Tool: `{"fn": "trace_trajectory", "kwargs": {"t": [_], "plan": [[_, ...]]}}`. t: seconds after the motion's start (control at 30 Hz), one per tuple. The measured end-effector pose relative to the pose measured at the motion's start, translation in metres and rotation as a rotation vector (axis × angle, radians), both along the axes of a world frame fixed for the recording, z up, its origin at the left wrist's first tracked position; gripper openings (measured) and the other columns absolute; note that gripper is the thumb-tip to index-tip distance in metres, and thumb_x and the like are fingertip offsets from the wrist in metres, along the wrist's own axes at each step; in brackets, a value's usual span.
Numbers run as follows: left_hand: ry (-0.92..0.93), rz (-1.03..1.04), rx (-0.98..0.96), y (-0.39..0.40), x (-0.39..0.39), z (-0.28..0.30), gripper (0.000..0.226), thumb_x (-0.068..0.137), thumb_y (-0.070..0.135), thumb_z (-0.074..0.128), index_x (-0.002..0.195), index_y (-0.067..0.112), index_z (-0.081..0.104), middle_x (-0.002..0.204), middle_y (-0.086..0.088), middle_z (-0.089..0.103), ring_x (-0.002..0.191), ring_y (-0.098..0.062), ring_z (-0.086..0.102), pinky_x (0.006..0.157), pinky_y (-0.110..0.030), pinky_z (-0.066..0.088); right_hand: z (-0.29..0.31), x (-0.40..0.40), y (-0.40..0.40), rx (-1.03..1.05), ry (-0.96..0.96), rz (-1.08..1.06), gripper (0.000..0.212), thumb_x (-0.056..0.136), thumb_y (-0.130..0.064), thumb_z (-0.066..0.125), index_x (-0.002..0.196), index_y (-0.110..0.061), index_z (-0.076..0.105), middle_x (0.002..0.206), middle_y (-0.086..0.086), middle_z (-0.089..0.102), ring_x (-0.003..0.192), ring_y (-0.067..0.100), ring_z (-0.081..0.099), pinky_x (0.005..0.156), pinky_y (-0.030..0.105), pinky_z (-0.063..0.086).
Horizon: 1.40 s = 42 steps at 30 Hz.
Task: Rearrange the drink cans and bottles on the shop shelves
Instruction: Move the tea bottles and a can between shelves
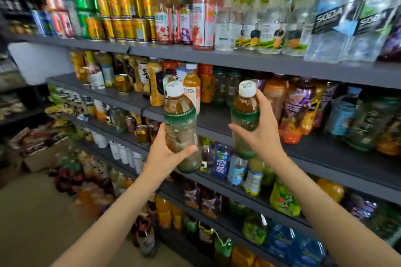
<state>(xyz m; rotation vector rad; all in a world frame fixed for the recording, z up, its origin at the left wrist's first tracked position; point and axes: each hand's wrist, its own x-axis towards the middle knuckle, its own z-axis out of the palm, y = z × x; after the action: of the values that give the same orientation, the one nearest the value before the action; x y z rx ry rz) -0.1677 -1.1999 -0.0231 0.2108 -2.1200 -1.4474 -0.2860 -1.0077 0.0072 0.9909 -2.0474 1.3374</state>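
I hold two matching tea bottles with green labels and white caps in front of the second shelf (325, 147). My left hand (167, 151) grips the lower part of the left tea bottle (180, 121), which stands upright. My right hand (263, 130) wraps around the right tea bottle (244, 112) from its right side, fingers reaching up to the neck. Both bottles hang in the air, a little in front of a bare stretch of that shelf. An orange juice bottle (192, 86) stands just behind the left tea bottle.
The top shelf (217, 56) carries cans (121, 17) at the left, juice bottles in the middle and clear soda water bottles (332, 24) at the right. Purple and green bottles (299, 104) fill the second shelf's right side. Lower shelves hold several more drinks. A cardboard box (43, 151) sits on the floor at left.
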Motion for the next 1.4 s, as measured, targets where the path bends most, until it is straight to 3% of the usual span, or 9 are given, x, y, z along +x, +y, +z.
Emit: {"fn": "trace_trajectory", "kwargs": {"t": [0.13,0.27,0.47,0.63,0.8,0.97,1.1,1.27,1.4], "plan": [[-0.018,0.001,-0.096,-0.049,-0.035,-0.002,0.072,0.066,0.032,0.080,0.122,0.039,0.036,0.113,0.027,0.049,0.113,-0.005,0.049,0.093,-0.025,0.042,-0.009,-0.056,-0.063,-0.077,-0.071,-0.092,0.089,0.071,-0.012,0.080,0.143,-0.008,0.028,0.140,0.009,0.038,0.130,0.015,0.032,0.099,0.007,0.016],[-0.092,-0.038,-0.196,-0.076,-0.090,0.001,0.088,0.070,0.037,0.079,0.141,0.025,0.030,0.131,0.012,0.051,0.122,-0.009,0.047,0.102,-0.033,0.042,-0.013,-0.107,-0.110,-0.117,-0.154,-0.189,0.085,0.075,-0.011,0.076,0.144,-0.012,0.026,0.145,0.015,0.033,0.136,0.031,0.026,0.105,0.027,0.022],[-0.110,-0.139,-0.207,-0.079,-0.158,0.001,0.084,0.073,0.030,0.078,0.142,0.026,0.028,0.130,0.014,0.050,0.123,-0.007,0.045,0.104,-0.030,0.038,-0.016,-0.146,-0.126,-0.211,-0.184,-0.271,0.089,0.074,-0.011,0.077,0.145,-0.012,0.023,0.144,0.013,0.033,0.134,0.022,0.030,0.104,0.019,0.022],[-0.067,-0.228,-0.210,-0.074,-0.199,-0.001,0.077,0.073,0.025,0.078,0.136,0.023,0.034,0.119,0.015,0.047,0.116,-0.003,0.043,0.089,-0.010,0.031,-0.058,-0.141,-0.115,-0.173,-0.278,-0.212,0.097,0.073,-0.011,0.077,0.147,-0.020,0.015,0.146,0.007,0.034,0.136,0.017,0.033,0.112,0.036,0.031],[-0.032,-0.253,-0.238,-0.067,-0.231,-0.009,0.078,0.080,0.028,0.072,0.141,0.015,0.026,0.125,0.015,0.034,0.120,0.001,0.031,0.089,-0.005,0.021,-0.096,-0.126,-0.103,0.121,-0.348,-0.408,0.087,0.080,-0.018,0.073,0.147,-0.011,0.017,0.147,0.005,0.032,0.136,0.017,0.031,0.098,0.009,0.020],[-0.113,-0.213,-0.453,-0.068,-0.255,-0.018,0.080,0.089,0.037,0.058,0.147,0.005,0.013,0.149,-0.008,0.030,0.136,-0.021,0.029,0.106,-0.022,0.024,-0.095,-0.118,-0.112,0.133,-0.339,-0.593,0.079,0.083,-0.025,0.069,0.145,-0.013,0.022,0.143,0.004,0.035,0.132,0.017,0.032,0.097,0.019,0.034],[-0.198,-0.248,-0.622,-0.080,-0.249,-0.043,0.072,0.093,0.024,0.054,0.148,0.009,0.010,0.149,-0.009,0.032,0.133,-0.023,0.035,0.105,-0.029,0.031,-0.098,-0.112,-0.124,0.043,-0.281,-0.720,0.076,0.081,-0.026,0.071,0.142,-0.011,0.028,0.137,0.006,0.040,0.127,0.021,0.039,0.090,0.022,0.040],[0.042,-0.262,-0.455,-0.115,-0.229,-0.051,0.054,0.089,0.012,0.058,0.138,0.014,0.035,0.130,0.002,0.045,0.111,-0.007,0.048,0.089,-0.019,0.039,-0.096,-0.112,-0.151,0.007,-0.342,-0.785,0.105,0.068,-0.042,0.078,0.145,-0.003,0.019,0.136,0.016,0.036,0.126,0.031,0.034,0.104,0.040,0.035],[0.090,-0.068,-0.274,-0.139,-0.242,-0.041,0.052,0.079,0.016,0.071,0.122,0.009,0.043,0.120,-0.005,0.041,0.111,-0.021,0.049,0.092,-0.029,0.044,-0.088,-0.123,-0.181,0.095,-0.436,-0.992,0.119,0.068,-0.050,0.076,0.147,0.001,0.004,0.139,0.022,0.031,0.124,0.038,0.036,0.100,0.045,0.036]]}}
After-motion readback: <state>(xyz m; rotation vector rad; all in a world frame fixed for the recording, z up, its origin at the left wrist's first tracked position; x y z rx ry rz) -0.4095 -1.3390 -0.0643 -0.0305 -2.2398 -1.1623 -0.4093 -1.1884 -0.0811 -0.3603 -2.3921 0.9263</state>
